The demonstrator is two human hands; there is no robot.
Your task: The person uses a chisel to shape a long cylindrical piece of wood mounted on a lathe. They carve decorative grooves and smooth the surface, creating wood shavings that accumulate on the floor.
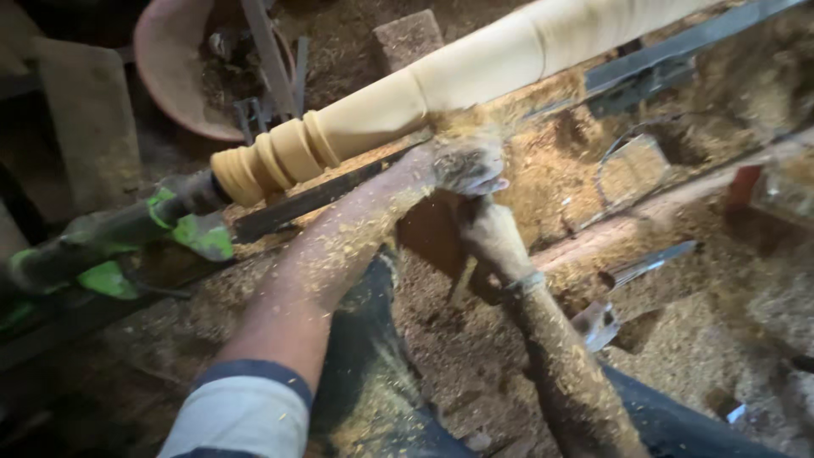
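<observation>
A long pale wooden spindle [475,68] lies across a lathe from lower left to upper right, with turned rings [271,157] near its left end. My left hand [466,163], coated in sawdust, is closed around the front of a turning tool right under the spindle, where chips fly off. Just below it, my right hand [490,233] grips the same tool's handle. The tool itself is almost wholly hidden by both hands. A dark metal tool rest [305,199] runs under the spindle.
The green and grey lathe end [119,242] holds the spindle at the left. Sawdust [678,339] covers the floor. Loose metal chisels [644,265] lie at the right, a reddish basin [178,68] with tools at the top left, a brick [409,38] behind the spindle.
</observation>
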